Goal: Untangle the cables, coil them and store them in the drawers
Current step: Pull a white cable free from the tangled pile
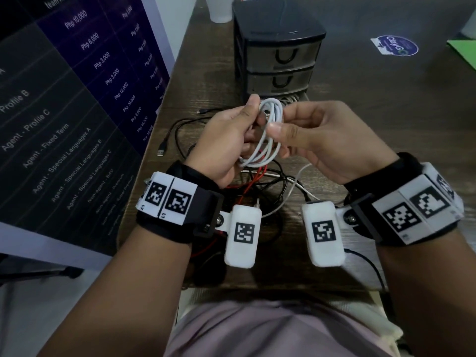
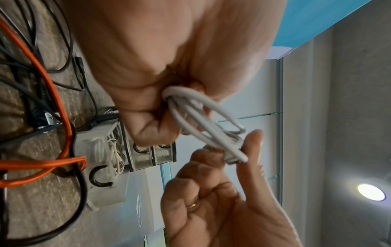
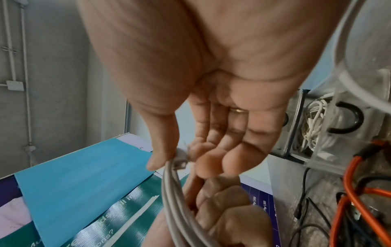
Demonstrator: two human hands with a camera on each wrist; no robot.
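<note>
The dark wooden tabletop (image 1: 211, 81) carries a black drawer unit (image 1: 278, 47) at its far side. The two upper drawers are closed, and the lowest drawer (image 2: 99, 160) is pulled out with white cables lying inside. On the tabletop near the person lies a tangle of black cables (image 1: 185, 130), an orange cable (image 2: 52, 93) and a white one. Above this tangle, both hands hold a coiled white cable (image 1: 268, 132) in the air. The left hand (image 1: 226, 140) has its fingers curled around the left side of the coil. The right hand (image 1: 327, 137) pinches the plug end (image 3: 181, 158) of the cable between the thumb and the fingertips; its other fingers are relaxed.
</note>
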